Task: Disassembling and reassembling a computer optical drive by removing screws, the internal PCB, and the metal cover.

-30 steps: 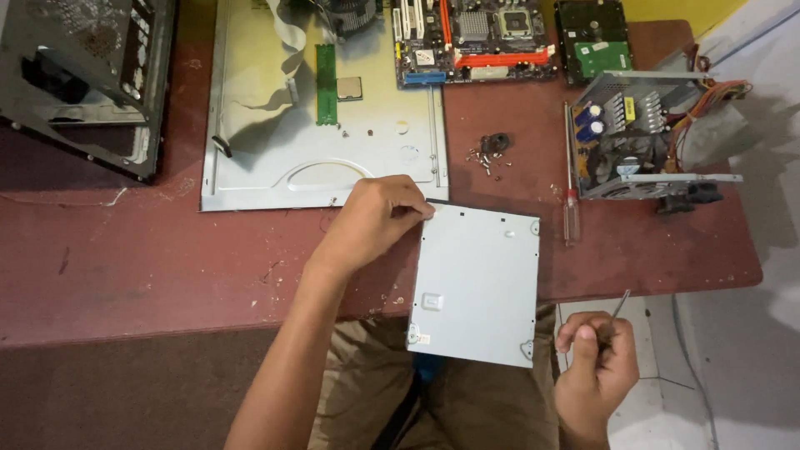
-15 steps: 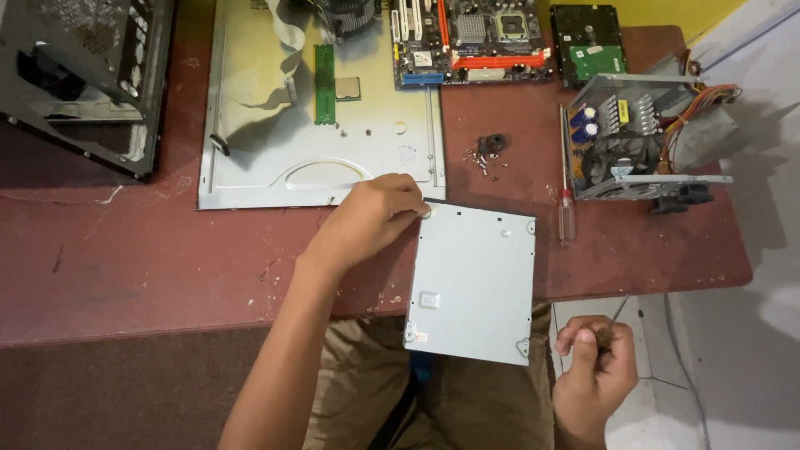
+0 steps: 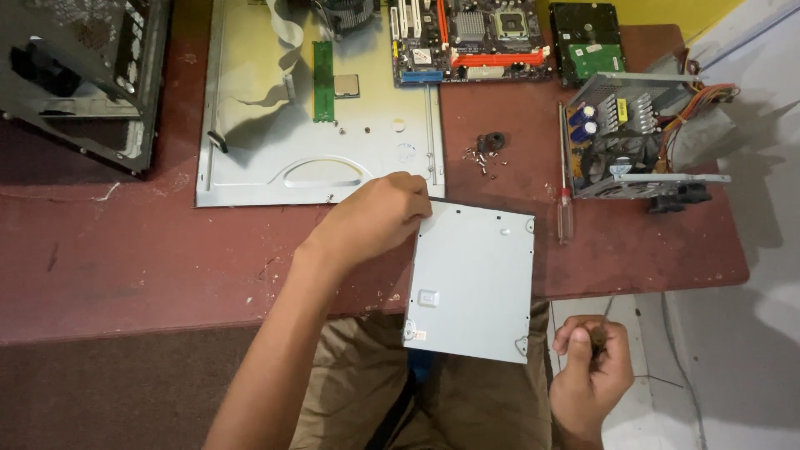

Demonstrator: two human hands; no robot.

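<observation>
My left hand rests on the far left corner of a flat grey metal drive that lies on the red table and overhangs its front edge above my lap. My right hand is off the table at the lower right, with its fingers closed around the dark handle of a thin screwdriver whose shaft points up toward the table edge.
A screwdriver with a clear handle lies right of the drive. Loose screws and a black ring lie beyond it. A metal side panel, motherboard, hard disk, open power supply and computer case fill the back.
My right hand has turned slightly around the screwdriver beside the table edge. My left hand and the drive have stayed put.
</observation>
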